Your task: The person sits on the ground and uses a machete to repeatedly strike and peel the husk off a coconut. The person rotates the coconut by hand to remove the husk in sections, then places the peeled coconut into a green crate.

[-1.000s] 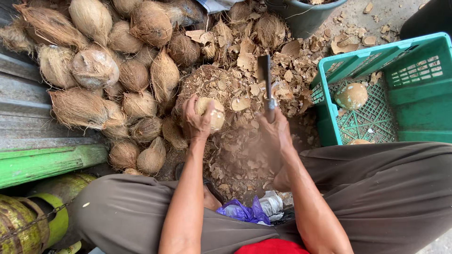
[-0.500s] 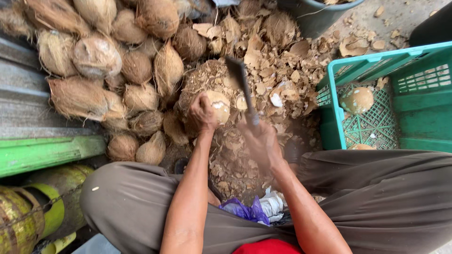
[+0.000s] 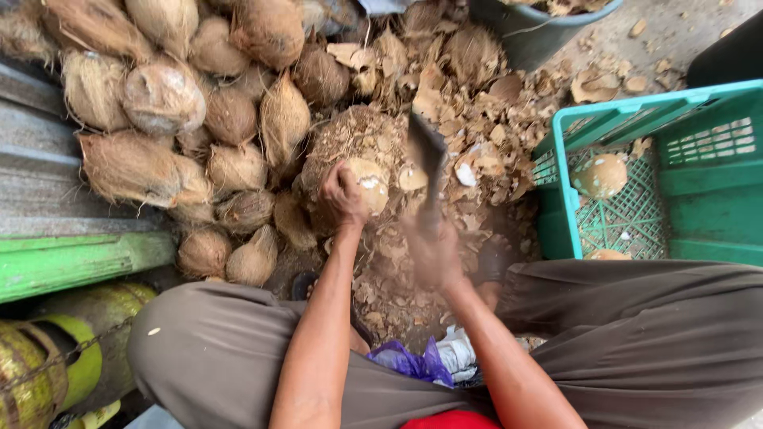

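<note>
Many brown, fibrous husked coconuts lie heaped at the left, beside a green painted plank and a yellow-green metal cylinder below it. Near the middle, the left hand is closed around a pale, partly peeled coconut, pressing it onto a rough, husk-covered chopping block. Just right of it, the right hand, blurred by motion, is wrapped tightly on the handle of a dark-bladed cleaver whose blade stands over the block, close to the peeled coconut. Brown shell chips litter the ground around. Further right, a teal plastic crate holds one pale, round peeled coconut, well apart from both hands. Grey-brown trouser legs cross the bottom.
</note>
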